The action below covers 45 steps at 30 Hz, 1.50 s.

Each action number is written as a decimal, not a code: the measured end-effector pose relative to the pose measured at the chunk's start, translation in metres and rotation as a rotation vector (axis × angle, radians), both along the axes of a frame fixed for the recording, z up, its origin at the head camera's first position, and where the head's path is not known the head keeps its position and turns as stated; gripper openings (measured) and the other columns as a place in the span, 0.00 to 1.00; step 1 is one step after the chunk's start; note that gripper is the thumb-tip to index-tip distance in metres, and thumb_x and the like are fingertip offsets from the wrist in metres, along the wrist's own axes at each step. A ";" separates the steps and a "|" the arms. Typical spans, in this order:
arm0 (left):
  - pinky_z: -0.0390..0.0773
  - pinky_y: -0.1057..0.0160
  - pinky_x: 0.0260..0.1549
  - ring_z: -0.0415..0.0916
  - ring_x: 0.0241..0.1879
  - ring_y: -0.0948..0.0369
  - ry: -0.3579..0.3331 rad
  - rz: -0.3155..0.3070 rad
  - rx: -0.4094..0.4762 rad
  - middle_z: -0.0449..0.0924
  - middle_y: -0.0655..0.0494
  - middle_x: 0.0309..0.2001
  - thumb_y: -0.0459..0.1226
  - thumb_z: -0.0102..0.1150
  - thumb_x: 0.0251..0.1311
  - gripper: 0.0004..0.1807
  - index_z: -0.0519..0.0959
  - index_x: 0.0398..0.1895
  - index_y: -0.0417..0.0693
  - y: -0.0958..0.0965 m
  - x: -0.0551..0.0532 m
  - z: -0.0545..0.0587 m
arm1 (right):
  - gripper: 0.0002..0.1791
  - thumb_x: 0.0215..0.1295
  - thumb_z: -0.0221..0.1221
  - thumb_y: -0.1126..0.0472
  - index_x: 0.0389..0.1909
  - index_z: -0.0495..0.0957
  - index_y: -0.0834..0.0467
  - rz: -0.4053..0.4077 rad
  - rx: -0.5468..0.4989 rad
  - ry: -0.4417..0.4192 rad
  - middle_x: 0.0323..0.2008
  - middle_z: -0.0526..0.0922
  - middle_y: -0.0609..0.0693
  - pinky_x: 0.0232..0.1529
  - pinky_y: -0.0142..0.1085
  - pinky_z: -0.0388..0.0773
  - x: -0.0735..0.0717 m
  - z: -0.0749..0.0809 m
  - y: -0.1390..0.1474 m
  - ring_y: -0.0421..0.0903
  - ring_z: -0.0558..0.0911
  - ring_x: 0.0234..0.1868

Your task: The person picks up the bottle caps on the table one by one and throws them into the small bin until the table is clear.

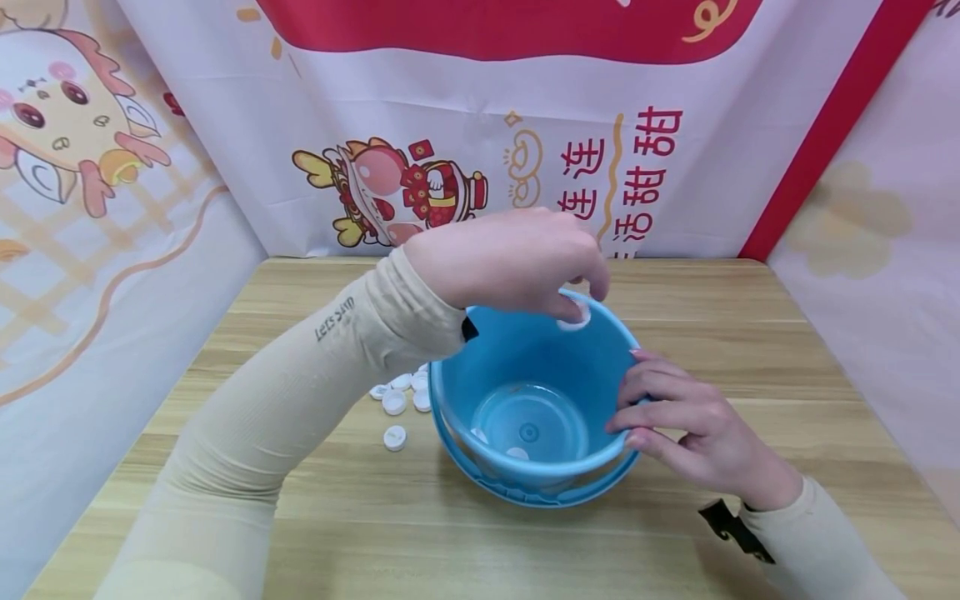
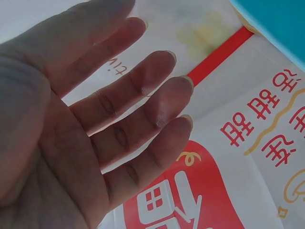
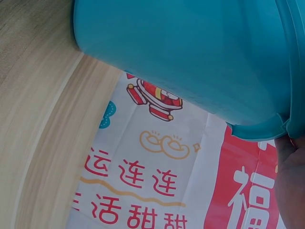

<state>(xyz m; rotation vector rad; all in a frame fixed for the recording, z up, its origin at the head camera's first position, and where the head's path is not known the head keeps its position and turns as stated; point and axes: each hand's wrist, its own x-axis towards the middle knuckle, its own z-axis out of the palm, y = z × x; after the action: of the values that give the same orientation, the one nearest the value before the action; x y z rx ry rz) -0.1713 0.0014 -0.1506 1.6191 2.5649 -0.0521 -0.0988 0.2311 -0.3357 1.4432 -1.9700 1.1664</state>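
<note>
The blue bucket (image 1: 536, 354) stands on the wooden table with its opening towards me. My left hand (image 1: 517, 262) reaches over its far rim, palm down. In the left wrist view its fingers are spread and nearly straight, with nothing between them. A white bottle cap (image 1: 574, 322) shows right at the thumb tip in the head view, just inside the bucket's rim and partly hidden by the thumb. My right hand (image 1: 686, 417) grips the bucket's right rim, fingers over the edge and thumb outside. A few white caps (image 1: 517, 453) lie at the bucket's bottom.
Several white bottle caps (image 1: 394, 402) lie on the wooden table (image 1: 360, 517) left of the bucket, some hidden behind the left sleeve (image 1: 315, 367). The bucket's blue handle (image 1: 525, 500) hangs along its near side. Printed cloth (image 1: 420, 100) walls in the back and sides.
</note>
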 end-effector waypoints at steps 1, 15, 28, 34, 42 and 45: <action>0.78 0.64 0.48 0.77 0.49 0.64 0.005 -0.005 0.000 0.82 0.61 0.51 0.50 0.68 0.58 0.22 0.83 0.55 0.57 0.000 0.000 0.000 | 0.11 0.70 0.60 0.55 0.41 0.85 0.58 0.002 0.000 0.001 0.39 0.81 0.54 0.71 0.42 0.58 0.000 0.000 0.000 0.48 0.76 0.46; 0.79 0.65 0.45 0.76 0.46 0.64 -0.001 0.020 0.038 0.83 0.61 0.49 0.50 0.68 0.58 0.21 0.84 0.54 0.57 -0.019 -0.004 0.003 | 0.09 0.70 0.61 0.57 0.41 0.86 0.58 0.014 0.003 0.006 0.39 0.81 0.54 0.72 0.43 0.57 -0.002 -0.003 -0.001 0.49 0.76 0.47; 0.81 0.60 0.42 0.78 0.44 0.59 -0.024 0.191 0.152 0.83 0.57 0.45 0.44 0.70 0.59 0.18 0.85 0.52 0.52 -0.084 -0.012 -0.007 | 0.10 0.70 0.61 0.56 0.40 0.86 0.58 0.006 -0.002 0.004 0.38 0.81 0.55 0.71 0.42 0.58 -0.001 -0.001 -0.002 0.49 0.76 0.46; 0.80 0.61 0.39 0.78 0.40 0.61 -0.031 0.299 0.140 0.82 0.59 0.41 0.43 0.68 0.61 0.15 0.85 0.51 0.53 -0.125 -0.020 -0.027 | 0.09 0.70 0.61 0.57 0.41 0.86 0.59 0.016 -0.001 0.010 0.38 0.81 0.55 0.71 0.43 0.58 -0.002 -0.001 -0.001 0.49 0.76 0.47; 0.81 0.60 0.36 0.78 0.36 0.62 -0.117 0.384 0.137 0.84 0.60 0.39 0.38 0.67 0.62 0.11 0.86 0.47 0.50 -0.178 -0.028 -0.076 | 0.09 0.70 0.61 0.58 0.41 0.86 0.59 0.023 0.000 0.013 0.39 0.81 0.54 0.71 0.44 0.58 -0.003 -0.002 -0.001 0.49 0.76 0.47; 0.81 0.61 0.35 0.78 0.34 0.62 -0.145 0.387 0.131 0.84 0.60 0.37 0.37 0.67 0.62 0.10 0.86 0.46 0.49 -0.191 -0.029 -0.101 | 0.09 0.70 0.61 0.57 0.40 0.86 0.59 0.013 0.001 0.013 0.39 0.81 0.54 0.71 0.44 0.58 -0.002 -0.001 -0.002 0.50 0.76 0.47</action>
<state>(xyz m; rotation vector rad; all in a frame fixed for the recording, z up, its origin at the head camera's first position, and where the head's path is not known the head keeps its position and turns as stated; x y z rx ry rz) -0.2007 -0.1899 -0.2517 1.0846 2.7602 0.2597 -0.1012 0.2293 -0.3371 1.4625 -1.9553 1.1597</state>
